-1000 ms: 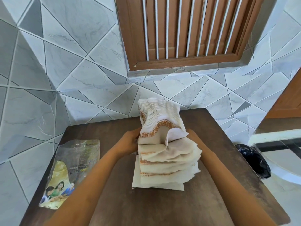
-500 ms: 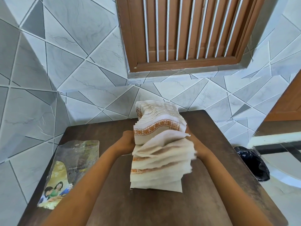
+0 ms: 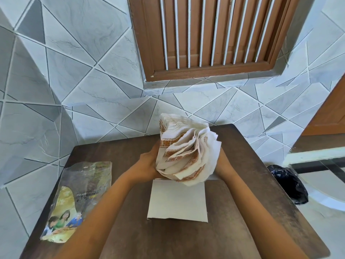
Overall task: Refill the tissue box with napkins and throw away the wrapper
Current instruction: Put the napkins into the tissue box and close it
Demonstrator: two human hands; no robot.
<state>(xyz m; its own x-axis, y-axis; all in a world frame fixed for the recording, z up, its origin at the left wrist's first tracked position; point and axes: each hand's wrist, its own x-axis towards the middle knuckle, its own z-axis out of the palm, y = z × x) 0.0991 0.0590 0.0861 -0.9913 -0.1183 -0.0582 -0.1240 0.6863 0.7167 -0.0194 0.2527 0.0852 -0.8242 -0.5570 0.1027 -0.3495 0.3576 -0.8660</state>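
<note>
A thick stack of white napkins (image 3: pixel 183 150) with orange patterned borders is held upright above the dark wooden table (image 3: pixel 168 236), its loose edges fanned out toward me. My left hand (image 3: pixel 149 163) grips its left side and my right hand (image 3: pixel 221 163) presses its right side, mostly hidden behind the napkins. A flat pale cardboard sheet (image 3: pixel 178 200) lies on the table just below the stack. The empty clear plastic wrapper (image 3: pixel 74 199), printed with people, lies flat at the table's left edge. No tissue box shows in view.
A black plastic bag (image 3: pixel 288 184) sits on the floor right of the table. A tiled wall stands behind, with a brown louvred window (image 3: pixel 211 36) above. A glass-topped surface (image 3: pixel 321 161) is at the far right.
The stack rose off the cardboard sheet and tilted back. Its sagging lower napkins lifted and now fan out toward me. The bare sheet is uncovered.
</note>
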